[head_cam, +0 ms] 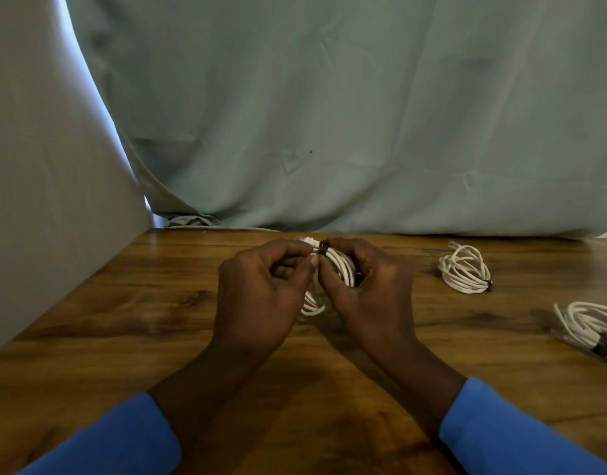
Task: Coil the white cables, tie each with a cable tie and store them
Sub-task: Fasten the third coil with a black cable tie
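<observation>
Head view. Left hand (261,289): curled, pinching top of white cable coil (340,265) just beside black cable tie (323,249). Right hand (370,289): curled round coil's right side. Grip over wooden table (158,303). Right of grip, well apart: tied coil (465,272), second tied coil (590,323), resting on table.

A green-grey cloth (329,114) hangs behind the wooden table (124,320).
</observation>
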`<state>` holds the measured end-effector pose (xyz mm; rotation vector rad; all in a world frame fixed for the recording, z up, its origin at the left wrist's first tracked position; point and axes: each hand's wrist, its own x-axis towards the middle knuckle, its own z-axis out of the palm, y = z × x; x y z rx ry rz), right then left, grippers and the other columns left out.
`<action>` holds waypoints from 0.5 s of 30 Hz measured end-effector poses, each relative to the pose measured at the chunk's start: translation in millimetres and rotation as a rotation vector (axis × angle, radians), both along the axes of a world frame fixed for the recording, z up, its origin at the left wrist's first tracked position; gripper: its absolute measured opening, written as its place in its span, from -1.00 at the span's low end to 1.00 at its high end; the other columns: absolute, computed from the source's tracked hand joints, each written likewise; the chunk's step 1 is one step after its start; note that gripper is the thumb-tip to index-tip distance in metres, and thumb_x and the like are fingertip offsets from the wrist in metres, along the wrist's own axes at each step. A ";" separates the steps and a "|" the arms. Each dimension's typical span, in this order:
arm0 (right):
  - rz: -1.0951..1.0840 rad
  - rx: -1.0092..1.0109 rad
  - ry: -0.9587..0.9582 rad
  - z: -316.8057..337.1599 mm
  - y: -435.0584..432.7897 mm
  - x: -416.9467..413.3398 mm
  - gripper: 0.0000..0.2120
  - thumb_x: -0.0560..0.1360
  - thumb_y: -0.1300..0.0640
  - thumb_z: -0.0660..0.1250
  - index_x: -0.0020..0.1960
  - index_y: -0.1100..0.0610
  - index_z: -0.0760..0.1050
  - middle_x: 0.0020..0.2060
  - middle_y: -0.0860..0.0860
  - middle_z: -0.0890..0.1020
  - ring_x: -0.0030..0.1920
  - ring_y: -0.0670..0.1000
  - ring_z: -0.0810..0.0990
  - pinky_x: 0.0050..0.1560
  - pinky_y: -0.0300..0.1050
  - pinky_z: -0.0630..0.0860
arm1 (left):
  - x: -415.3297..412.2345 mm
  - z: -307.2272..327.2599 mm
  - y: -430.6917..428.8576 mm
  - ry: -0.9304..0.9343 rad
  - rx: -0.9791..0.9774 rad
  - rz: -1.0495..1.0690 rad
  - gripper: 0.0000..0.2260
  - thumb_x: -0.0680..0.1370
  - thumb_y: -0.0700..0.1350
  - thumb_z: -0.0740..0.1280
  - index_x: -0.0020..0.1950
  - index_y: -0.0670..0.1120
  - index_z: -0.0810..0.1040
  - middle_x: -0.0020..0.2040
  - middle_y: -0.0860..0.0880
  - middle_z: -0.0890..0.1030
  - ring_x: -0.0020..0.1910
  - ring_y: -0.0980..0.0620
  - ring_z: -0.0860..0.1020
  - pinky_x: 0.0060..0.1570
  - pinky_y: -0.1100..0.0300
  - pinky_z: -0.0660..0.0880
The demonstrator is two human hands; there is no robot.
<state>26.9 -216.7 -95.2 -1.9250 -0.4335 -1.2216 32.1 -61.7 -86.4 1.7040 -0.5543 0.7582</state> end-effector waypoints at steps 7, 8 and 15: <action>-0.133 -0.174 -0.111 -1.4 7.2 -2.0 -0.75 0.54 0.12 0.50 0.17 0.20 0.68 -0.03 0.06 0.75 -0.09 -0.01 0.71 -0.08 -0.14 0.60 | 8.1 -3.7 -1.5 0.202 -0.220 -0.092 -0.94 0.54 -0.17 0.52 -0.08 -0.01 0.77 -0.20 -0.01 0.76 -0.18 -0.05 0.74 -0.04 -0.15 0.69; -0.150 -0.192 -0.128 -1.1 7.4 -2.0 -0.75 0.53 0.13 0.50 0.17 0.21 0.68 -0.03 0.07 0.75 -0.10 0.00 0.71 -0.07 -0.20 0.57 | 8.2 -3.1 -1.7 0.221 -0.241 -0.100 -0.95 0.53 -0.16 0.53 -0.10 -0.01 0.77 -0.21 -0.03 0.75 -0.18 -0.06 0.74 -0.02 -0.17 0.69; -0.246 -0.385 -0.236 -2.2 5.6 0.2 -0.73 0.58 0.14 0.41 0.20 0.28 0.66 -0.12 0.13 0.70 -0.21 0.07 0.67 -0.19 -0.19 0.48 | 5.0 0.5 -0.6 0.324 -0.331 -0.211 -0.90 0.54 -0.23 0.49 -0.14 -0.09 0.76 -0.33 -0.05 0.70 -0.33 0.10 0.62 -0.17 0.16 0.64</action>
